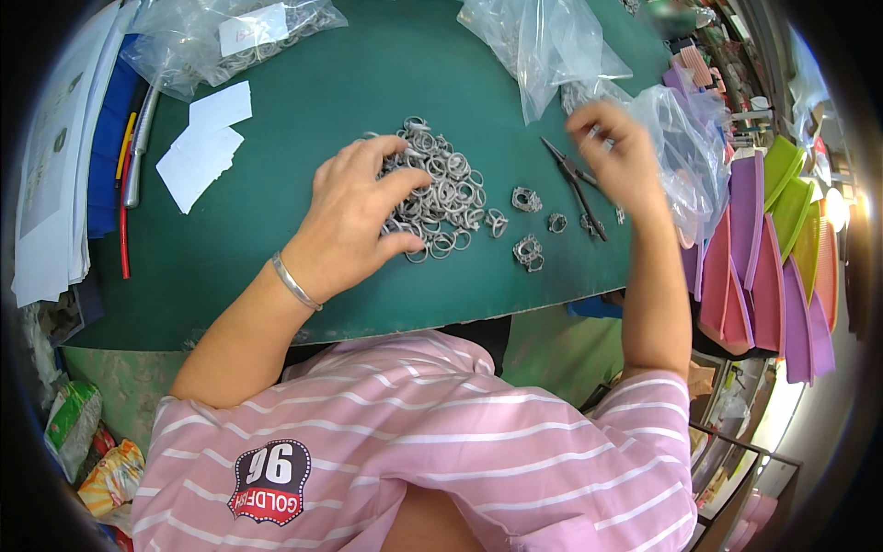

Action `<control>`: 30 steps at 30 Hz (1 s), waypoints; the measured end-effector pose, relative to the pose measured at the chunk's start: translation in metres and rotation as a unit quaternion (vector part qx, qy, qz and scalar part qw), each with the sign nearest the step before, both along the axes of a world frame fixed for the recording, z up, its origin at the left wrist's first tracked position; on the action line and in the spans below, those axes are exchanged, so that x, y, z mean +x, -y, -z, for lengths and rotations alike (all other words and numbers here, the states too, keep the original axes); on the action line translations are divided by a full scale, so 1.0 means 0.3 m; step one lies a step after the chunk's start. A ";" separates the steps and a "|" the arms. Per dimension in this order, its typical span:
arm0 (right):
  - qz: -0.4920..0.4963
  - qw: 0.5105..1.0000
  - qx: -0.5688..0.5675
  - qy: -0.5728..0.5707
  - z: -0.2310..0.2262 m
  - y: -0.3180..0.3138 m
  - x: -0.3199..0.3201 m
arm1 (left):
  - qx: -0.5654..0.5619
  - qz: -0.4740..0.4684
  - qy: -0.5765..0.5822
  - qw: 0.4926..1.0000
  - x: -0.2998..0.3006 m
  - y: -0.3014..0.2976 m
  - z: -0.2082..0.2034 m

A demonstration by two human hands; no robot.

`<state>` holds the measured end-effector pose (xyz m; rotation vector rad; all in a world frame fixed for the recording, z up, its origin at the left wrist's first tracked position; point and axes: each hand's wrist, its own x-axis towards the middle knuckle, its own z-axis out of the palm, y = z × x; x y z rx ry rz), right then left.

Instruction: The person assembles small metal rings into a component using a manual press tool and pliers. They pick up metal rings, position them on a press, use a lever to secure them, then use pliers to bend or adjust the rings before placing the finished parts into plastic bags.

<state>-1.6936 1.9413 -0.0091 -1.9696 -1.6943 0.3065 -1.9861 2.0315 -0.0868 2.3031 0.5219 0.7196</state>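
A: Nearest the pile of metal rings [441,189]?
B: The left hand [354,216], fingers curled into its left side, grasping rings.
A: Farther right?
B: Loose rings, then pliers [575,184]; the right hand [616,152] pinches a clear plastic bag [685,156] beyond them.

A clear plastic bag [216,41] with a white label [253,28] lies top left; another clear bag [547,46] lies top centre; snack packets [92,451] sit bottom left.
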 end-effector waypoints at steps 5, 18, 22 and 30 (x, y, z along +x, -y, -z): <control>0.014 0.997 -0.072 0.013 0.167 0.178 -0.145 | 0.015 -0.001 0.000 1.000 0.025 -0.020 0.020; -0.058 0.974 0.150 -0.156 0.177 0.299 -0.480 | -0.377 0.099 0.068 0.918 0.016 0.203 0.006; 0.110 0.980 0.143 0.088 0.196 0.353 -0.209 | -0.493 0.046 0.082 0.865 -0.051 0.189 -0.018; 0.169 0.959 -0.121 0.190 0.248 0.344 0.147 | -0.575 0.052 0.100 0.810 -0.099 0.198 0.000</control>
